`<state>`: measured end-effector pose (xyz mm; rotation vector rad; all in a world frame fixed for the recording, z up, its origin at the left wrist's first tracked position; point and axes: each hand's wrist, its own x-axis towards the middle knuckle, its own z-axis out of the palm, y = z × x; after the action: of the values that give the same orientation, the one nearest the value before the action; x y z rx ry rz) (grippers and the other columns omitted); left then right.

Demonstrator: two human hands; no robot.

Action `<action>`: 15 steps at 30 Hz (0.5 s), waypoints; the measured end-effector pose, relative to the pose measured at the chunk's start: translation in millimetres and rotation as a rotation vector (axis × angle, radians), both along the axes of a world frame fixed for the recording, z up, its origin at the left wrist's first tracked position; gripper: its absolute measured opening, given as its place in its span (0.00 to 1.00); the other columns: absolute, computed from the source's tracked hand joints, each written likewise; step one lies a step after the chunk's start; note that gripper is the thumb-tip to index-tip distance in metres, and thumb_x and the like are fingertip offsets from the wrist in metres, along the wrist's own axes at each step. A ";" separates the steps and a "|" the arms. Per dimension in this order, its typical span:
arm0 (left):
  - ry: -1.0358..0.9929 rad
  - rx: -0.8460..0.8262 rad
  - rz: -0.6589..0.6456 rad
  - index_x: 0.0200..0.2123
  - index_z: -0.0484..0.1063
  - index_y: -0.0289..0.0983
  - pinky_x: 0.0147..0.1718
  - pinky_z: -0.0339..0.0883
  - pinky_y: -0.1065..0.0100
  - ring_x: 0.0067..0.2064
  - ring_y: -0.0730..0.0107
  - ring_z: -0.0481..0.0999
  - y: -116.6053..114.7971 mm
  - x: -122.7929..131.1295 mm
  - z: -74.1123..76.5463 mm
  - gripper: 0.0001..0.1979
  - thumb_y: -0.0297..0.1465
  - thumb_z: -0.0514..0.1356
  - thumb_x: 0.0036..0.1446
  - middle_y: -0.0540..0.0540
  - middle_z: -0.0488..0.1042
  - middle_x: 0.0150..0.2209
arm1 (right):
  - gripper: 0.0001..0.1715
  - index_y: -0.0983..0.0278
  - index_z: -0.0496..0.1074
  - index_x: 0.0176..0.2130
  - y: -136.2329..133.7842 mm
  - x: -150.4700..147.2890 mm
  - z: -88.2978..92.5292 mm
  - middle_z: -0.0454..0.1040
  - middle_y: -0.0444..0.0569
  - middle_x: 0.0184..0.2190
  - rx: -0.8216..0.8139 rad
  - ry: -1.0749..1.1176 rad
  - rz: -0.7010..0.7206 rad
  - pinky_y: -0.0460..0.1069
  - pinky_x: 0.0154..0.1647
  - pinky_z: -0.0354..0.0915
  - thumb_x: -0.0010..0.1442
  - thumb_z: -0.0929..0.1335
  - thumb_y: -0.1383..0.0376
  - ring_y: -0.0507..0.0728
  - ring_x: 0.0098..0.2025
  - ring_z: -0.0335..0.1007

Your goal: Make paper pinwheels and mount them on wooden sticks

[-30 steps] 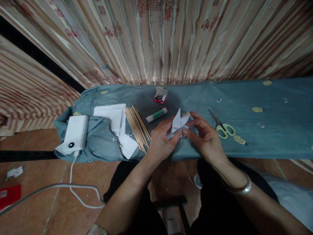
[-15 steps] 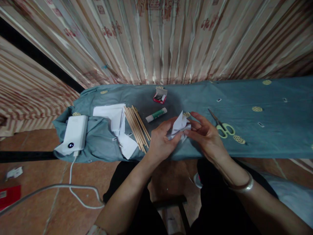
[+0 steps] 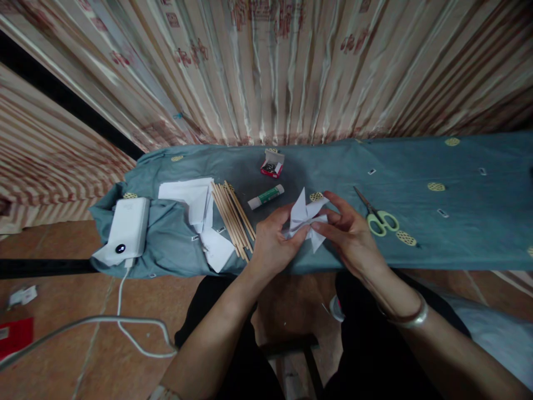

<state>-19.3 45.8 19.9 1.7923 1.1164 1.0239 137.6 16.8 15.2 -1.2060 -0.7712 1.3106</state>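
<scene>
A white paper pinwheel [image 3: 306,214] with pointed, folded blades is held between both hands, over the front part of the cloth. My left hand [image 3: 275,236] is closed on its left side, the thumb pressing near the centre. From the right, my right hand [image 3: 350,230] pinches a blade between thumb and fingers. A green-and-white glue stick [image 3: 266,196] lies just beyond my left hand. To the right of my right hand rest scissors [image 3: 381,218] with light green handles. The paper's underside and some fingertips are hidden.
Wooden sticks [image 3: 233,219] lie left of my hands, beside white paper pieces [image 3: 195,194]. An open small red box [image 3: 272,164] holds dark metal bits. A white power bank [image 3: 129,228] with a cable sits at the left end of the blue-green cloth [image 3: 491,222]. A curtain [image 3: 266,72] hangs behind.
The paper pinwheel has spread and turned a little, so its blades show more clearly, one pointing down between my hands. My fingers have shifted only slightly.
</scene>
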 end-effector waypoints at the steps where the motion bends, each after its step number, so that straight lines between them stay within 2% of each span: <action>1: -0.002 0.002 0.003 0.48 0.75 0.38 0.50 0.72 0.59 0.47 0.60 0.80 -0.1 0.1 0.0 0.16 0.32 0.65 0.55 0.44 0.80 0.47 | 0.42 0.54 0.65 0.54 0.1 -1.0 1.1 0.81 0.41 0.36 -0.002 0.018 -0.012 0.49 0.33 0.71 0.42 0.80 0.60 0.54 0.31 0.76; 9: -0.008 -0.042 0.006 0.45 0.76 0.35 0.47 0.73 0.62 0.44 0.61 0.80 0.4 1.7 -2.0 0.13 0.31 0.64 0.56 0.42 0.80 0.44 | 0.45 0.55 0.64 0.54 1.5 -5.4 6.3 0.80 0.39 0.31 0.019 0.040 -0.082 0.48 0.31 0.71 0.39 0.80 0.63 0.53 0.28 0.75; 15: 0.030 -0.018 0.034 0.36 0.78 0.36 0.37 0.73 0.66 0.36 0.65 0.79 2.4 2.4 -1.7 0.06 0.32 0.64 0.56 0.46 0.79 0.34 | 0.44 0.55 0.63 0.55 1.9 -4.7 5.5 0.79 0.38 0.31 0.059 -0.021 -0.074 0.48 0.30 0.71 0.42 0.79 0.62 0.53 0.29 0.75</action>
<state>-16.8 48.1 18.2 1.7854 1.1745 1.0059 132.8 18.8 20.7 -1.1921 -0.7682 1.2084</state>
